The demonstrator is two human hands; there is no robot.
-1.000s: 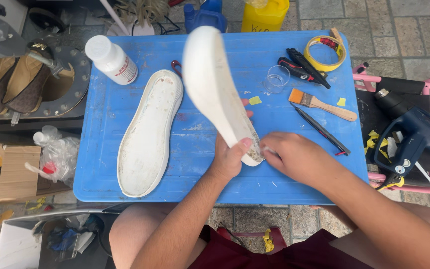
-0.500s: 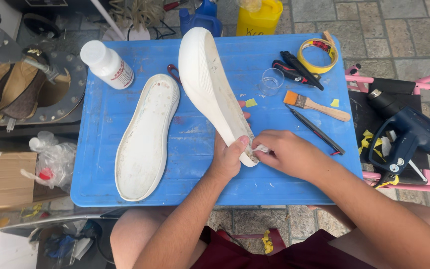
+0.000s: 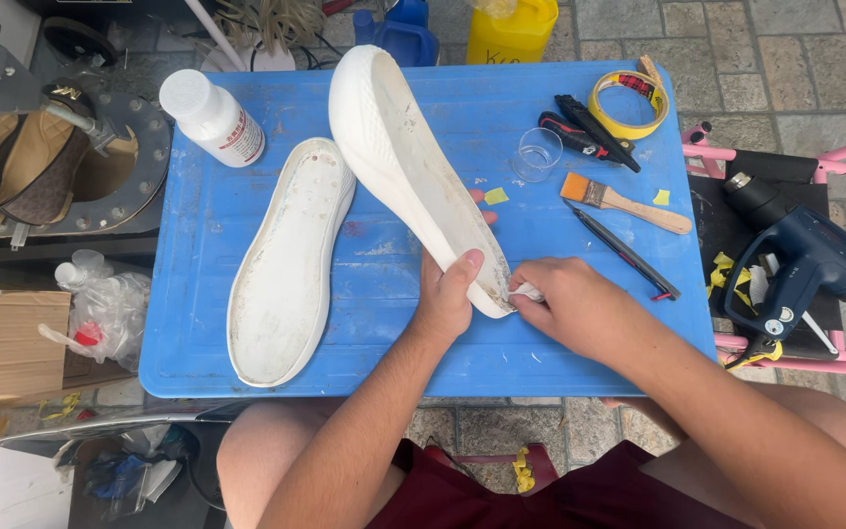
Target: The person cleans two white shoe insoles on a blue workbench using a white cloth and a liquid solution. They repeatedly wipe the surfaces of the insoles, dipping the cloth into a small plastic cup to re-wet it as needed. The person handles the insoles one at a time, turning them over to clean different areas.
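Observation:
My left hand grips the near end of a white shoe sole, holding it tilted up above the blue table, its far end pointing away from me. My right hand pinches a small white cloth against the sole's near edge. A second white sole lies flat on the table, left of my left hand.
On the table are a white bottle, a clear cup, a brush, a black pen, a black and red knife and a yellow tape roll. A blue heat gun lies at the right. Shoe uppers sit left.
The held sole has swung so its far end points more to the left. My right hand has shifted along the sole's near edge with the cloth.

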